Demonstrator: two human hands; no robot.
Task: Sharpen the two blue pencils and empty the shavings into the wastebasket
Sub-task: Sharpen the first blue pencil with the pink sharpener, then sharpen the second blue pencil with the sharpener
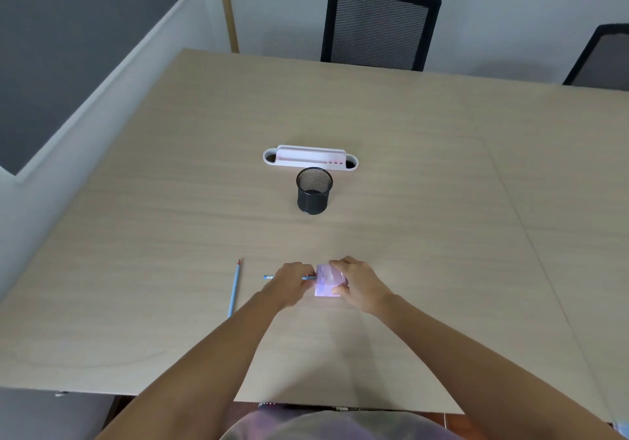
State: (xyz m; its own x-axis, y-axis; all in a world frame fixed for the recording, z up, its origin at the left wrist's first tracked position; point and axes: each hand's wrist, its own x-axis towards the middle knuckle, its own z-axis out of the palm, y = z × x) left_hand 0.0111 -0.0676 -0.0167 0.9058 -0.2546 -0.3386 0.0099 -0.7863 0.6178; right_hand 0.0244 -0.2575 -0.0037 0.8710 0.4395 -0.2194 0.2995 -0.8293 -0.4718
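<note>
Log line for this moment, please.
step: sharpening | left hand: holds blue pencil in sharpener | right hand: steadies sharpener | second pencil: on table | wastebasket: untouched

Both bare forearms reach forward and converge. The left hand (289, 281) has its fingers curled, pinching a pencil (272, 277); the right hand (357, 284) grips a sharpener (327, 284), thumb on its near side.

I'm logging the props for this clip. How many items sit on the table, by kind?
Blue pencils: 2 (one loose, one held)
Pale purple plastic sharpener: 1
Black mesh cup: 1
White plastic desk tray: 1
Total: 5
</note>
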